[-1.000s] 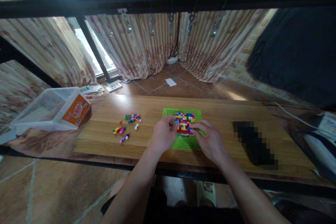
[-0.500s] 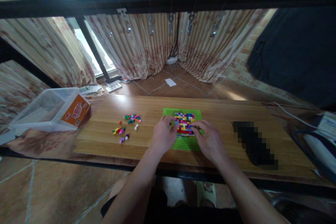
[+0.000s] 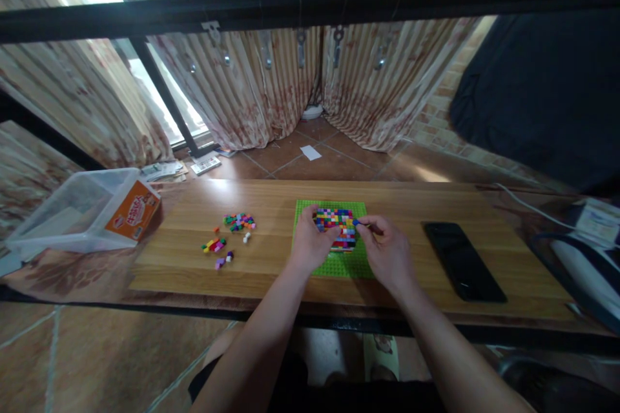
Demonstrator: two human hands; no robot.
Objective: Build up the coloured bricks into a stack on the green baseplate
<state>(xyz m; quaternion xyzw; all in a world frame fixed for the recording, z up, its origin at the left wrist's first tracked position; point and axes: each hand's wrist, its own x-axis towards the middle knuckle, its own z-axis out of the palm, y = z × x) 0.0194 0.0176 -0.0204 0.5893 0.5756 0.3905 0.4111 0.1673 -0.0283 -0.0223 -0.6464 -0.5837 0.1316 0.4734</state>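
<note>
Seen from above, a person's two bare hands work over a colourful brick build, which sits on a bright green baseplate at the middle of a long wooden tabletop. The build is a compact block of many small bricks in red, yellow, blue, white, pink and other colours.

The left hand lies over the build's left side, fingertips near its far left corner and thumb across its front part. Thumb and fingers stand apart; whether they press firmly on the bricks cannot be told. The right hand is at the build's right edge, thumb and forefinger pinched together on a small blue brick. Whether that brick touches the build is too small to tell.

Left of the baseplate, well apart from it, lies a mixed pile of loose bricks. Nearer the person are a yellow, red, pink and green cluster, a few white bricks, and a small purple group. A black phone lies flat on the right. At the far left stands a clear plastic bin with an orange label; striped curtains hang behind
</note>
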